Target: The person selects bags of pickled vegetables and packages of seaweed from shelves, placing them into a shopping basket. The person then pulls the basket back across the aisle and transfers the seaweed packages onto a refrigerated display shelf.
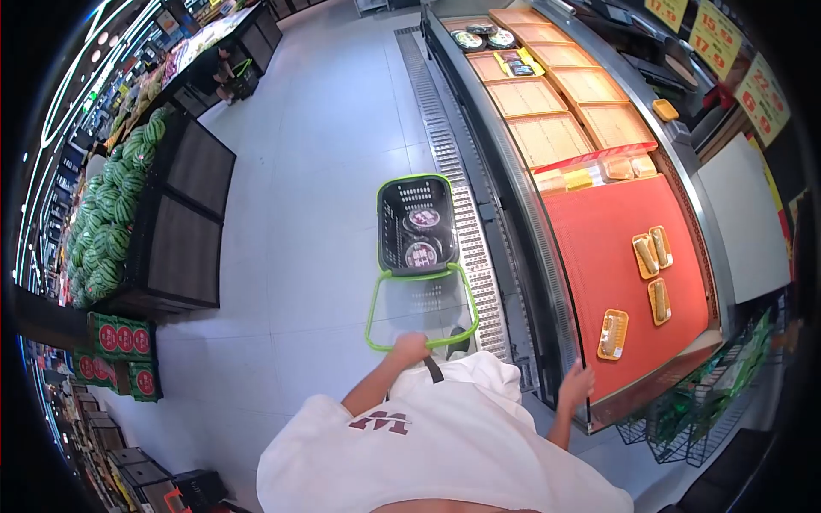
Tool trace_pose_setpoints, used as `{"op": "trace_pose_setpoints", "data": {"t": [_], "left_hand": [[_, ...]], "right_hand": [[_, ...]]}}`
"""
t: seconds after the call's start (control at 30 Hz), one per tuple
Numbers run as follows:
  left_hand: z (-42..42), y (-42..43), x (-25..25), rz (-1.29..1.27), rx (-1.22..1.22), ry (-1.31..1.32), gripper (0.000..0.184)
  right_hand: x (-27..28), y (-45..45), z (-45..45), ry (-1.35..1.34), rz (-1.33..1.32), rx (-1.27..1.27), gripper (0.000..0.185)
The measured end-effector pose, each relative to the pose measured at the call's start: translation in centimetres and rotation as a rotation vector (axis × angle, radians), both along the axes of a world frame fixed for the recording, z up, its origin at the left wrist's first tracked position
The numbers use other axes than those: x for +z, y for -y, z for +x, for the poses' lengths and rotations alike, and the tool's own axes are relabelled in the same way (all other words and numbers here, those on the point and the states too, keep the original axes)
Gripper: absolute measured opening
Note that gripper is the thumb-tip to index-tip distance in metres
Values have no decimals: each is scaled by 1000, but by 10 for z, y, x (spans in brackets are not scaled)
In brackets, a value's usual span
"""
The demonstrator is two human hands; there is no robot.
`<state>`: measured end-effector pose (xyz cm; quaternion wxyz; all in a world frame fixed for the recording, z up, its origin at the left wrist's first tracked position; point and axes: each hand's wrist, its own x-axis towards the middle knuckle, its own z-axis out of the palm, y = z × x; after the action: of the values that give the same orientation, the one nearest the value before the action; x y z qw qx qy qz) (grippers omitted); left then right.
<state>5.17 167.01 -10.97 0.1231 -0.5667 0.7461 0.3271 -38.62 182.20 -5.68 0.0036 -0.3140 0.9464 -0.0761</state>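
My left hand [410,346] is closed around the green handle [469,295] of a black rolling shopping basket [387,227]. The basket stands ahead of me on the floor, beside the metal grating, with two round dark-lidded packs [421,254] inside. My right hand [576,383] is raised at the near corner of the display case, close to its glass edge, with fingers stretched out and nothing in them. Beyond it on the red mat [599,248] lie several yellow trays of wrapped food, the closest being a single tray [612,334].
The display case's glass front [547,231] runs along my right, with wooden trays [547,138] farther back. Watermelons [111,218] fill a dark stand at left, near stacked green-and-red boxes [128,339]. A person [209,73] is at the far left. Green-filled wire racks [684,419] stand at lower right.
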Motion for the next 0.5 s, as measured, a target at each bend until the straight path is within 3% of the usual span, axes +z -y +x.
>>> {"op": "trace_pose_setpoints", "data": {"t": [0.13,0.3,0.5], "left_hand": [[-7,70,15,38,28,2,29],[-3,164,-4,-21,31,-31,31],[17,290,-15,-6,29,-40,31]], "right_hand": [[-16,125,30,-53,-101,111,56],[-1,273,49,-21,-173,342,51],[-18,411,59,-70,-116,369,47]]}}
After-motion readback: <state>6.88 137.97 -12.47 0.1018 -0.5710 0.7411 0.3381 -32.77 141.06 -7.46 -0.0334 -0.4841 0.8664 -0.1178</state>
